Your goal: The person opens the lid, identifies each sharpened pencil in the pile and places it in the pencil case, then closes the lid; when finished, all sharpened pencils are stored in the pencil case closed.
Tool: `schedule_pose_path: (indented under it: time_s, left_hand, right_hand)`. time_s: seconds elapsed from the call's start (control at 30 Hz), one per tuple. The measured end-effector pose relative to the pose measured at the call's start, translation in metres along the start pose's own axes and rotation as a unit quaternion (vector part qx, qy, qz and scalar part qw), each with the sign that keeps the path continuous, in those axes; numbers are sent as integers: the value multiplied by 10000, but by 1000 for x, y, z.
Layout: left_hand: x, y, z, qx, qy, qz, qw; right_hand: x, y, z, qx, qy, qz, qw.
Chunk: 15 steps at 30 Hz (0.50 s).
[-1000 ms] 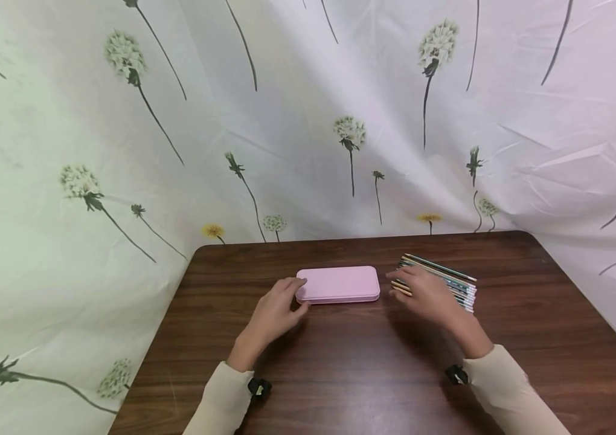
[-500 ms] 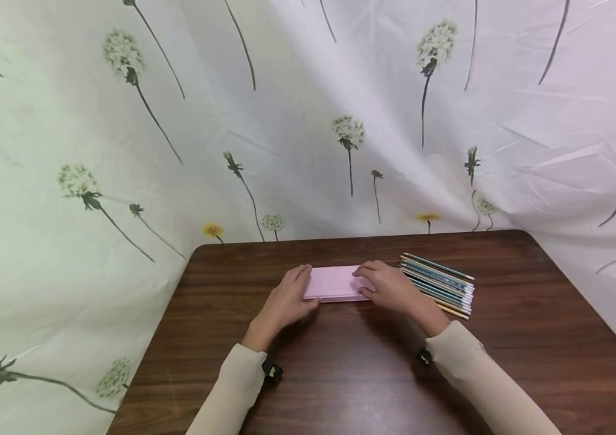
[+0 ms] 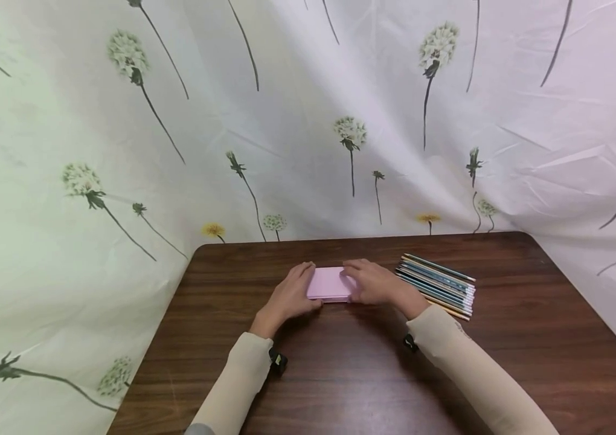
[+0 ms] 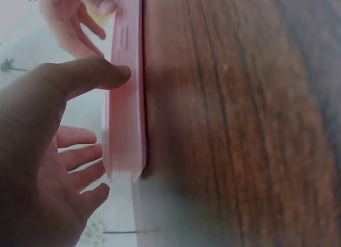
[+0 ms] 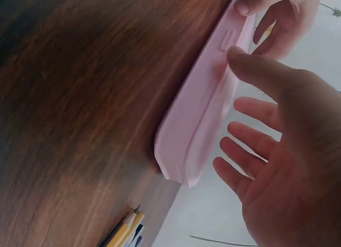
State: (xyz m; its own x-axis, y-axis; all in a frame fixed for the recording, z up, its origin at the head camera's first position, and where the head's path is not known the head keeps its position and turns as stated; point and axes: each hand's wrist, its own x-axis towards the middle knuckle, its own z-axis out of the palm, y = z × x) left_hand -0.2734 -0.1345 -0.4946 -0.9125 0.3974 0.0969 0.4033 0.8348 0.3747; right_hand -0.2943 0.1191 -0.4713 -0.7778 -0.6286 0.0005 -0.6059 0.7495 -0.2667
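Note:
A pink pencil case (image 3: pixel 330 284) lies closed on the brown table, its front wall facing me. My left hand (image 3: pixel 293 291) holds its left part, thumb against the front wall and fingers over the top toward the far edge. From the right, my right hand (image 3: pixel 374 283) holds it the same way and covers that end in the head view. The right thumb (image 5: pixel 248 66) touches the front edge of the lid near a small raised catch (image 5: pixel 228 40). In the left wrist view the left thumb (image 4: pixel 101 76) lies on the front wall. The far fingertips' contact is hidden.
Several pencils (image 3: pixel 438 285), mostly green with some yellow, lie side by side right of the case, white eraser ends to the right. The wooden table (image 3: pixel 340 380) ends at a hanging flower-print cloth (image 3: pixel 297 121) behind and at the sides.
My right hand has moved left from above the pencils onto the pencil case. My left hand has shifted slightly right along the case. The pencils lie where they were.

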Motion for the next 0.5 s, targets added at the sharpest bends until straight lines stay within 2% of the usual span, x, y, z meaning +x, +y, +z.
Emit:
schedule_pose_path:
  time_s: [0.13, 0.27, 0.5]
  left_hand:
    - [3, 0, 1, -94, -136, -134, 9998]
    - [6, -1, 3, -162, -222, -212, 9994]
    - [12, -1, 8, 126, -261, -272, 9992]
  right_hand:
    - [2, 3, 3, 80, -166, 134, 9997]
    - [4, 5, 6, -14, -123, 82, 9999]
    - [7, 4, 8, -237, -148, -32, 9996]
